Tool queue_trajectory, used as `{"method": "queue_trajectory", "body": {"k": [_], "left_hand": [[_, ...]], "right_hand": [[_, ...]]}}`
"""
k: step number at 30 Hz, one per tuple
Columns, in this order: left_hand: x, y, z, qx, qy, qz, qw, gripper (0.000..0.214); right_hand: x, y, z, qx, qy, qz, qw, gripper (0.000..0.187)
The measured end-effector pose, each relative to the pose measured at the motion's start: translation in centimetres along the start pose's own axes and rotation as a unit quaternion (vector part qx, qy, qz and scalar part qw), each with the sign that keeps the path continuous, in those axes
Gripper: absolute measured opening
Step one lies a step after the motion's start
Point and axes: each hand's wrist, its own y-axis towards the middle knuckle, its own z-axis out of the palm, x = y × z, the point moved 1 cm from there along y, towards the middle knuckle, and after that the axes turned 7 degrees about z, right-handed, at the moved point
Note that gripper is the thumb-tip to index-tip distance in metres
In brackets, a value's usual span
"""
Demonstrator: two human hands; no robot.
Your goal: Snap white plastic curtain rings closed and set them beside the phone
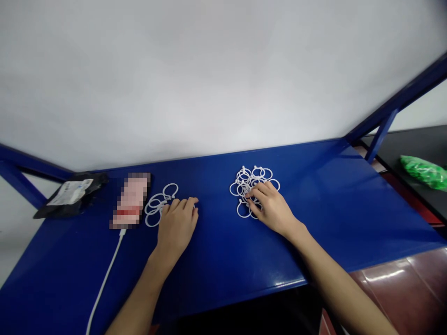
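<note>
My left hand (178, 222) lies palm down on the blue shelf (216, 260), fingers curled, its fingertips at the right edge of a small cluster of white plastic rings (159, 204). My right hand (270, 207) rests on a larger pile of white rings (249, 181), fingertips bent down onto the rings near the pile's lower middle. Whether either hand has a ring pinched is hidden under the fingers.
A phone (131, 200) lies left of the small ring cluster with a white cable (104, 279) running toward me. A black packet with a white label (71, 194) sits at the far left. A green bag (424, 171) lies on a dark surface at the right. Blue frame struts rise at both sides.
</note>
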Motion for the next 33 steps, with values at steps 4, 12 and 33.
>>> {"method": "queue_trajectory", "body": {"k": [4,12,33], "left_hand": [[-1.0,0.1,0.5,-0.008,-0.041,0.034,0.999,0.017],[-2.5,0.6,0.1,-0.035,-0.072,0.076,0.994,0.015],[-5.1,0.1,-0.6,-0.215,-0.235,0.145,0.937,0.021]], "right_hand": [[0.3,-0.1,-0.2,-0.008,0.004,0.002,1.000,0.016],[0.8,-0.2,-0.5,-0.012,-0.009,-0.002,1.000,0.014],[4.2,-1.6,2.3,0.029,0.349,0.061,0.935,0.016]]}}
